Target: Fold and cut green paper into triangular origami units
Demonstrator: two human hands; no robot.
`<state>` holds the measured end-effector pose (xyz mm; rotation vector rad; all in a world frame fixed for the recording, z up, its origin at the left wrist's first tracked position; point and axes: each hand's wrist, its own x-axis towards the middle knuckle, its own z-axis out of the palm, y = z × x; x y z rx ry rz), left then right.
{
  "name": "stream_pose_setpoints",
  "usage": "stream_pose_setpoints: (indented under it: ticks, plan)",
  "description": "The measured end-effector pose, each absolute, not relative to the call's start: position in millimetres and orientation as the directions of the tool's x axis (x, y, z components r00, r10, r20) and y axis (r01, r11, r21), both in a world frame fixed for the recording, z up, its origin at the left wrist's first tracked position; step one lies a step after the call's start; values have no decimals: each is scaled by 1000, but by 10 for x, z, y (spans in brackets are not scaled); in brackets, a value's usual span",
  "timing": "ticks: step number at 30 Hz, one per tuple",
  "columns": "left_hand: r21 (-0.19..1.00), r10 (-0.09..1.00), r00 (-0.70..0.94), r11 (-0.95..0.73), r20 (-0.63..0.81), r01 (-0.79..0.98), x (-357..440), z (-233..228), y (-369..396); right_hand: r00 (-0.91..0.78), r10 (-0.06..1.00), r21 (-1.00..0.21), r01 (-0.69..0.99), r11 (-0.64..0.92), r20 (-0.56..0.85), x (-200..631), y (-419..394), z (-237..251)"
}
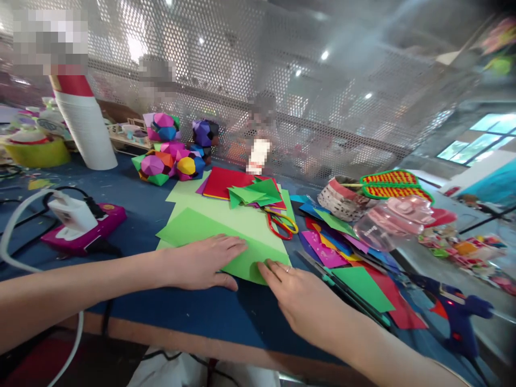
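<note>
A sheet of green paper (193, 231), apparently folded, lies near the table's front edge on top of paler green sheets (181, 192). My left hand (201, 262) rests flat on it, fingers stretched out and thumb apart. At the sheet's right side my right hand (292, 290) touches the paper with its extended fingertips; a ring is on one finger. Just beyond the sheet are scissors (281, 223) with red and yellow handles. Behind them sit a stack of red paper (220, 183) and several green folded pieces (258, 192).
Right of my hands lie a dark cutter (346, 293), paper scraps (365, 287), a pink clear bottle (395, 223) and a blue glue gun (455, 306). Left are a purple power strip (113, 215), cables and stacked paper cups (88, 129). Folded paper balls (155, 165) stand before a perforated screen.
</note>
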<state>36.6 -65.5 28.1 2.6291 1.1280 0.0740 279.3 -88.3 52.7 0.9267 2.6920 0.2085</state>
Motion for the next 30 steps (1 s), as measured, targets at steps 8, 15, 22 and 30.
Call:
stream_pose_setpoints:
  ticks: [8, 15, 22, 30]
  plan:
    - [256, 689, 719, -713, 90, 652, 343, 133, -597, -840, 538, 174, 520, 836, -74, 2886, -739, 518]
    - [181, 649, 730, -761, 216, 623, 345, 18, -629, -848, 479, 184, 520, 834, 229, 2970, -726, 287]
    - [116, 556, 759, -825, 339, 553, 355, 46, -708, -798, 435, 107, 519, 848, 418, 3008, -710, 124]
    - [9, 419, 767, -880, 486, 475, 375, 141, -872, -750, 347, 24, 435, 900, 563, 2916, -813, 59]
